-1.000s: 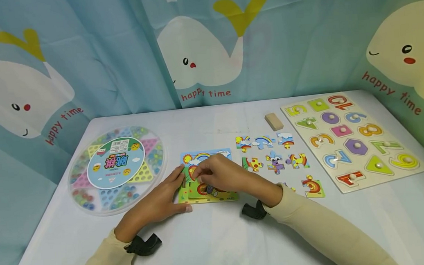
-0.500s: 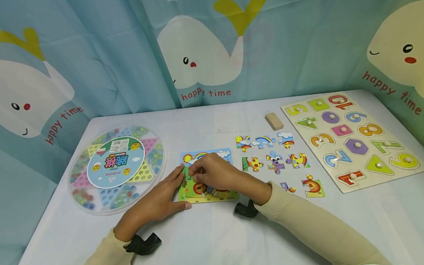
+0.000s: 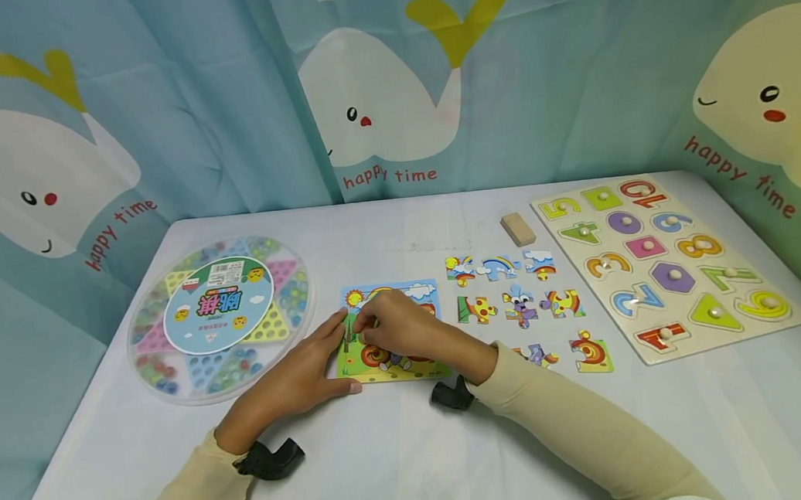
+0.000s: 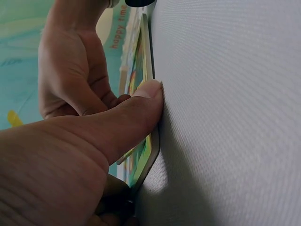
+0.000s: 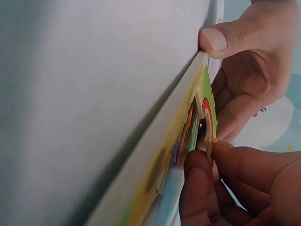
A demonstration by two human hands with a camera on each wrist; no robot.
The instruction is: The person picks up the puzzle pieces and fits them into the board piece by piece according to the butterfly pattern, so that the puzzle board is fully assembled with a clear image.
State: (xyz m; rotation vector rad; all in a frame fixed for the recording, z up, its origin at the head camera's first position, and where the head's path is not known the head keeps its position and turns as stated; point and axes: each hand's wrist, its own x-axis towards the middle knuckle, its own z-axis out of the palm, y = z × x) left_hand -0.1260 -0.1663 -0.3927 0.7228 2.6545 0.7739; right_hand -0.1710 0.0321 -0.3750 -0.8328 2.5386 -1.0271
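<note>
A colourful jigsaw board (image 3: 419,372) lies on the white table in the middle of the head view. My left hand (image 3: 304,371) is at its left side, with fairly straight fingers along the left edge and the thumb (image 4: 136,110) pressing the near edge. Over the board's left part, my right hand (image 3: 402,323) pinches a jigsaw piece between thumb and fingertips. In the right wrist view that green, red-marked piece (image 5: 209,101) stands tilted up at the board's corner. The right fingers hide much of the board's middle in the head view.
Several loose jigsaw pieces (image 3: 519,305) lie in rows right of the board, some partly behind the right sleeve. Farther right is a number-and-shape peg board (image 3: 643,279), with a wooden block (image 3: 518,229) near it. A round Chinese checkers set (image 3: 220,317) sits left.
My right hand has shifted slightly left over the board with the jigsaw piece. More of the bottom-row loose pieces shows beside the sleeve. My left hand has hardly moved.
</note>
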